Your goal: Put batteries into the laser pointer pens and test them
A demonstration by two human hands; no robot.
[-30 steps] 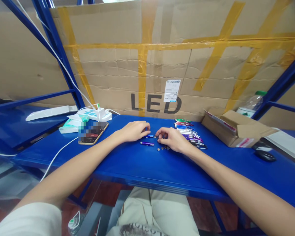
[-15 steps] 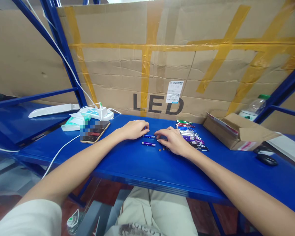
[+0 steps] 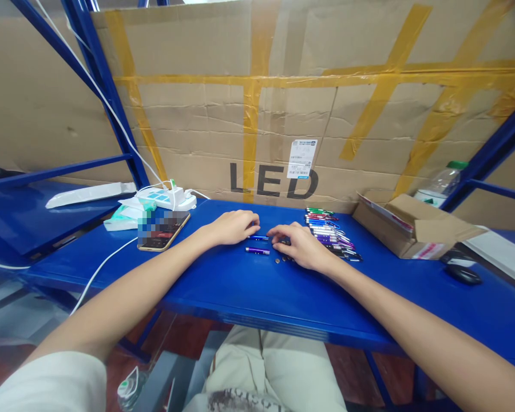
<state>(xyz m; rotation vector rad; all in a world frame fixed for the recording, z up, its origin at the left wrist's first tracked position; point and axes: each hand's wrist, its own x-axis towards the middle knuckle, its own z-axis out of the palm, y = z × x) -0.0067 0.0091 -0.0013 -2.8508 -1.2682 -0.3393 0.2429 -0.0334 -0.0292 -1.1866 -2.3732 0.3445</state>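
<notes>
My left hand (image 3: 235,226) rests on the blue table (image 3: 240,292), its fingertips closed on the left end of a small blue penlight (image 3: 260,238). My right hand (image 3: 299,245) lies just right of that penlight, fingers curled down at its other end; what they pinch is hidden. A purple penlight (image 3: 257,250) lies loose on the table in front of both hands. A few small round button cells (image 3: 280,260) sit under the right hand's thumb side. Behind the right hand is a row of several coloured penlights (image 3: 328,229).
A phone (image 3: 163,230), a white power strip (image 3: 168,198) with cables and a tissue pack (image 3: 119,220) lie at the left. An open cardboard box (image 3: 412,229), a black mouse (image 3: 463,274) and a bottle (image 3: 440,183) are at the right. A large taped "LED" carton (image 3: 274,114) stands behind.
Both hands stay at the blue penlight; the right hand's fingers have shifted slightly left and lower over its end. The camera view has wobbled a little.
</notes>
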